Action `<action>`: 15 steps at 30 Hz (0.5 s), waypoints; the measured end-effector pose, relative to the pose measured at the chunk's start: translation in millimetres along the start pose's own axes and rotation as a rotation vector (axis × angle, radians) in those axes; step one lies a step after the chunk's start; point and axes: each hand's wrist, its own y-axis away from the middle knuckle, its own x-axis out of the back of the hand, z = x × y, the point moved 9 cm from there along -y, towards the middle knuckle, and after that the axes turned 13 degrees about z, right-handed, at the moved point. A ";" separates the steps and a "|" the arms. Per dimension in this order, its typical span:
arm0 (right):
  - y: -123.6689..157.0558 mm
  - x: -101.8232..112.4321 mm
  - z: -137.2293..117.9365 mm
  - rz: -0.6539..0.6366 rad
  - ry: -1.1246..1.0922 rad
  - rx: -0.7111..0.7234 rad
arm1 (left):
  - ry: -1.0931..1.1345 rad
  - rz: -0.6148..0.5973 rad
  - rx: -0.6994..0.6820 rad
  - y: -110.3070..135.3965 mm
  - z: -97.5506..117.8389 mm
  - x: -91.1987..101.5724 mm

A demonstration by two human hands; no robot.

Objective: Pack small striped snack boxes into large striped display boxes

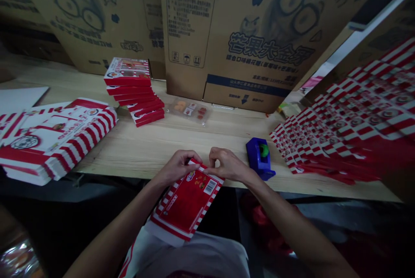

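Stretching across the view, a pale wooden table [129,150] runs beneath large printed cardboard cartons [227,5] standing along its far side. To the right leans a tall bank of red-and-white striped boxes [350,126]; to the left lies a thick pile of flat printed packaging [65,135], with a smaller, slightly crooked stack of red boxes [132,90] just beyond it. Tilted over the near edge, close to the person's body, is one red box [188,200], barcode facing up, white flap at its lower end. The left hand [180,167] pinches its upper corner; the right hand [228,163] touches that same end, fingers curled, though whether it grips is unclear. Near the right wrist sits a blue tape dispenser [254,157]; farther back lies a clear packet [189,111]. Smallest is the dispenser's green roll [263,150].
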 end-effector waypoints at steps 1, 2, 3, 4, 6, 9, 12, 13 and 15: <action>-0.4 1.2 2.0 0.009 -0.002 -0.033 | -0.011 0.010 -0.014 1.4 2.6 2.2; -0.8 1.7 4.5 0.008 -0.041 -0.074 | -0.015 0.013 -0.025 3.4 5.9 3.8; -1.0 0.8 7.2 -0.006 -0.116 -0.124 | -0.010 0.008 -0.032 6.0 10.0 4.7; -0.4 -2.7 9.5 -0.042 -0.220 -0.180 | 0.003 -0.001 -0.039 9.2 15.2 4.9; 6.1 -19.6 8.1 -0.206 -0.488 -0.295 | 0.043 -0.036 -0.066 17.4 29.7 3.0; 30.0 -52.0 -18.6 -0.551 -0.918 -0.404 | 0.077 -0.122 -0.133 32.2 54.9 -3.7; 47.7 -71.2 -41.9 -0.733 -1.130 -0.472 | 0.077 -0.229 -0.173 45.4 68.4 -7.2; 45.7 -74.0 -42.3 -0.726 -1.124 -0.477 | 0.082 -0.217 -0.173 46.6 68.4 -2.1; 24.5 -72.3 -31.6 -0.619 -1.067 -0.452 | 0.133 -0.019 -0.133 41.8 60.1 27.4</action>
